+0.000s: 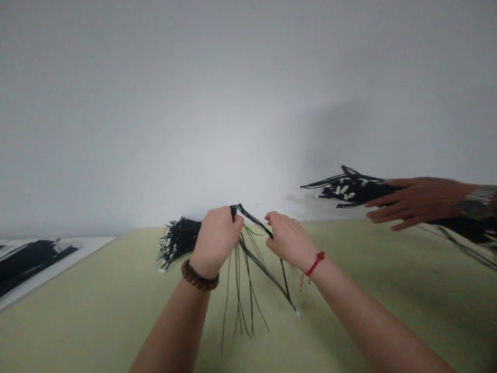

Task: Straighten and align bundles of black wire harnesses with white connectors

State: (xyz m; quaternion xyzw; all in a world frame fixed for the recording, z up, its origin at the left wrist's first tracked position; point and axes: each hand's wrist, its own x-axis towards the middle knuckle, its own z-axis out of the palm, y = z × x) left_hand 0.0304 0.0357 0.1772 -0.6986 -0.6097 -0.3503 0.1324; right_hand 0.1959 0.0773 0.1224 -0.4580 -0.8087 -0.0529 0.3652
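My left hand (218, 233), with a brown bead bracelet at its wrist, is closed around thin black cables (250, 248) whose loose ends hang down over the table. Between thumb and fingers, my right hand (289, 238) pinches a black cable strand (254, 218) that runs across from the left hand. That strand comes down to a small white connector (297, 313) near the tabletop. Behind my left hand lies a thick bundle of black cables (181, 235) with many white connector ends. The far ends of the held cables are partly hidden by my left hand.
From the right, another person's hand (419, 201) with a wristwatch holds a second bundle of black cables (345, 189). On the left, more black cables (33, 259) lie on a white surface (87, 249). The yellow-green tabletop (97, 311) meets a pale wall (194, 114).
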